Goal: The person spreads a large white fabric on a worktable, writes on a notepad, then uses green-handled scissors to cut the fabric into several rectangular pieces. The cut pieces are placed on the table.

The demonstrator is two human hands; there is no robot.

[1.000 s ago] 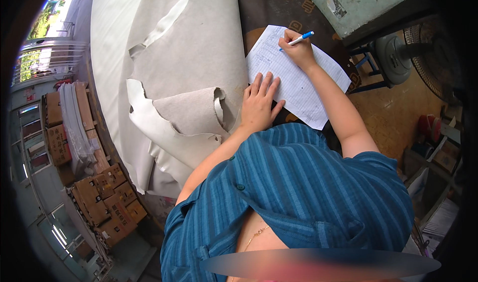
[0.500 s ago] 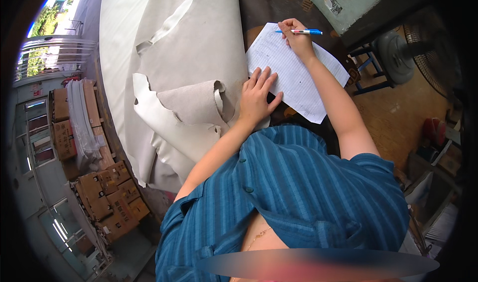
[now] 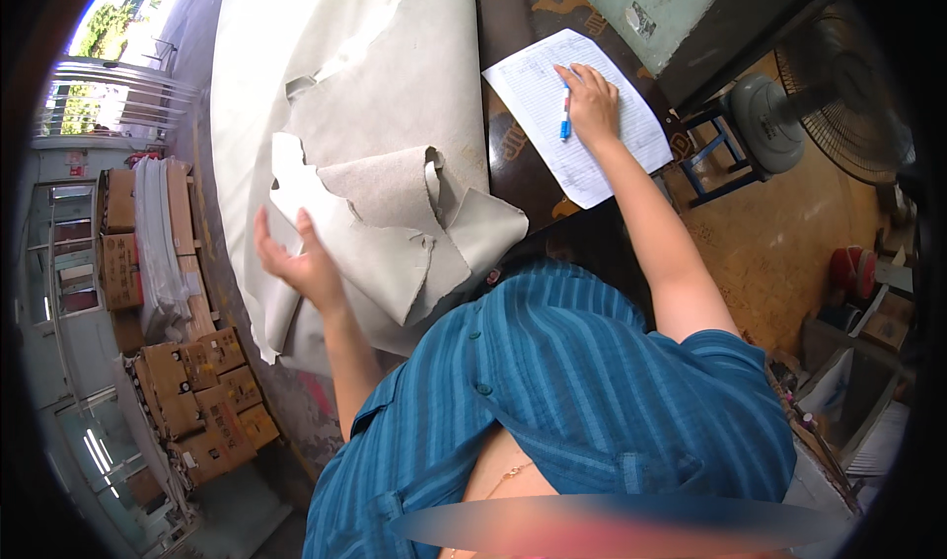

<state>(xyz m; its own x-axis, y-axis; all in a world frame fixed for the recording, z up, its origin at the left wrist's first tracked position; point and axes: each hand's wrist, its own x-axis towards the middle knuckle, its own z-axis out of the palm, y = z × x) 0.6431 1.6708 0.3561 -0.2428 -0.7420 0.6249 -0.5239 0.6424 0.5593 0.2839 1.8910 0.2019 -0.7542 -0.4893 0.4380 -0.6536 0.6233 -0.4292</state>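
Observation:
My right hand (image 3: 594,105) rests over a ruled white sheet of paper (image 3: 538,71) with writing on it. A white-and-blue pen (image 3: 564,117) sticks out from under its bent fingers, blue end toward me. The pen's other end is hidden by those fingers. To the left, my empty left hand (image 3: 301,263) is raised over the pale grey leather (image 3: 395,85), slightly blurred, its thumb and fingers apart. I cannot tell whether it touches the leather. Below the paper, a folded-over part of the leather (image 3: 385,194) shows its fuzzy underside and ragged edges.
The dark patterned tabletop (image 3: 513,145) shows around the paper. A grey fan (image 3: 769,115) stands beyond the table at the right, near a pale green cabinet (image 3: 651,6). Cardboard boxes (image 3: 207,401) are stacked on the floor at the left. A red container (image 3: 850,268) stands at the far right.
My left hand has left the paper's edge and moved left over the leather. The pen has swung from pointing sideways to pointing toward me. A leather flap now shows where my left arm was.

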